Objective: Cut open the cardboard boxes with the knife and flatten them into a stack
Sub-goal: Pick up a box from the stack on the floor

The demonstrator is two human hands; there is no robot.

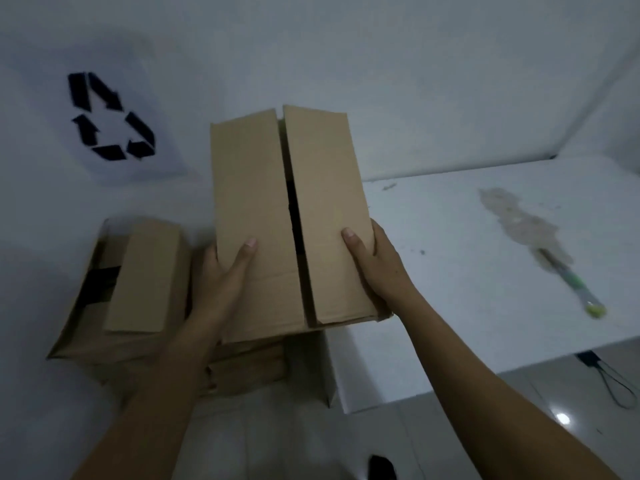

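Box (252, 188), cardboard, held between two hands at centre.
Left hand (221, 278) grips its near-left side, thumb curled onto the top flap. Right hand (377, 265) grips the near-right side the same way. A dark gap runs between the two top flaps. More cardboard (246, 368) lies beneath. Second box (138, 282), partly open, sits just left. Knife (568, 282), green-handled and blurred, lies on the white table (450, 289), well right of both hands.

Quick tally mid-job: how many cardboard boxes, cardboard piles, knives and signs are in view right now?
Brown cardboard boxes: 2 (held box, open-flapped box at left)
Brown cardboard pile beneath the held box: 1, layers uncountable
Green-handled knife on the white table: 1
Black recycling sign: 1
Total: 5
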